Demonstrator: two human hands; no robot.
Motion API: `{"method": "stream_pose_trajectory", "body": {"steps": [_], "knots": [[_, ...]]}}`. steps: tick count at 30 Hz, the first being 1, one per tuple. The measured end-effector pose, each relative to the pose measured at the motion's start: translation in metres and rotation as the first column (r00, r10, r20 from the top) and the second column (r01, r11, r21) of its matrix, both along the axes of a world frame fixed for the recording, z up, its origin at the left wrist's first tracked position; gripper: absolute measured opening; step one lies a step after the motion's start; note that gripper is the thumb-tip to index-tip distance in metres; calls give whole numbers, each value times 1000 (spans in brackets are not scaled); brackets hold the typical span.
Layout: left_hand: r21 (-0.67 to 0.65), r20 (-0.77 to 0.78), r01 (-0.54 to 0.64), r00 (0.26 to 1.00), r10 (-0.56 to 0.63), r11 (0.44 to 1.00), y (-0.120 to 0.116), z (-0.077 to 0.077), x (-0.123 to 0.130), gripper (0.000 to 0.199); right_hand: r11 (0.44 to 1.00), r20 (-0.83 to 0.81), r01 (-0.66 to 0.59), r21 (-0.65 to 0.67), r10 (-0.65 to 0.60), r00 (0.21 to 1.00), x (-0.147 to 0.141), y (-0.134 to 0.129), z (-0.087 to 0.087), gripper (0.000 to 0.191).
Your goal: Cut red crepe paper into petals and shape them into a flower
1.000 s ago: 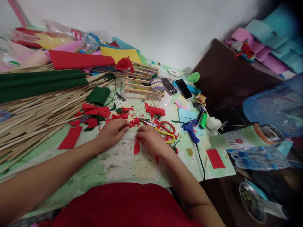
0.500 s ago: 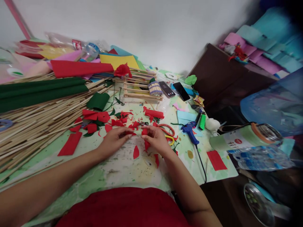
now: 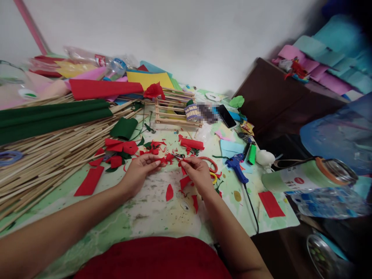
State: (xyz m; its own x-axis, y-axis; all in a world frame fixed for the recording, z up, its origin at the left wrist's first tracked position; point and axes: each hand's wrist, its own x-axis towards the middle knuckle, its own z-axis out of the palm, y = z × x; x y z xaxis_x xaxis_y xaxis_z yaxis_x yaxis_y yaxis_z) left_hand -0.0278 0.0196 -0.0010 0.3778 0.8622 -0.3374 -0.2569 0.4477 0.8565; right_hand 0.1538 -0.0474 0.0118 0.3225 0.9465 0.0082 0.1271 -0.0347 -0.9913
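Fingertips nearly closed, left hand and right hand each pinched a small red paper-like scrap, handling seemingly calling for precision.

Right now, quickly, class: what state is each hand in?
Left hand: closed, pinching a small red piece.
Right hand: closed, pinching another red scrap.

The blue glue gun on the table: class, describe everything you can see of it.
The glue gun has a blue, plastic-looking body with a handle angled toward the table's near right. It lies on its side, partly over light blue paper. A black cord runs from the handle's end to the table edge. The right hand, to its left in the picture, does not touch it. Its nozzle detail is unclear.
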Motion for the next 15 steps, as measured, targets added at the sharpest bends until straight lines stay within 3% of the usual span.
{"method": "stream_pose_trajectory", "body": {"steps": [4, 7, 15], "knots": [[-167, 16, 55, 998, -53, 984, 4, 8, 0, 15, 1000, -187, 5, -11, -7, 982, -6, 1, 5, 12], [-177, 23, 89, 996, -86, 980, 3, 10, 0, 19, 998, -294, -65, -13, 58, 954, -15, 3, 7, 13], [-111, 9, 143, 990, -143, 984, 0, 7, 1, 15, 988, -222, -144, 53, 152, 963, -23, 3, 1, 23]]}}
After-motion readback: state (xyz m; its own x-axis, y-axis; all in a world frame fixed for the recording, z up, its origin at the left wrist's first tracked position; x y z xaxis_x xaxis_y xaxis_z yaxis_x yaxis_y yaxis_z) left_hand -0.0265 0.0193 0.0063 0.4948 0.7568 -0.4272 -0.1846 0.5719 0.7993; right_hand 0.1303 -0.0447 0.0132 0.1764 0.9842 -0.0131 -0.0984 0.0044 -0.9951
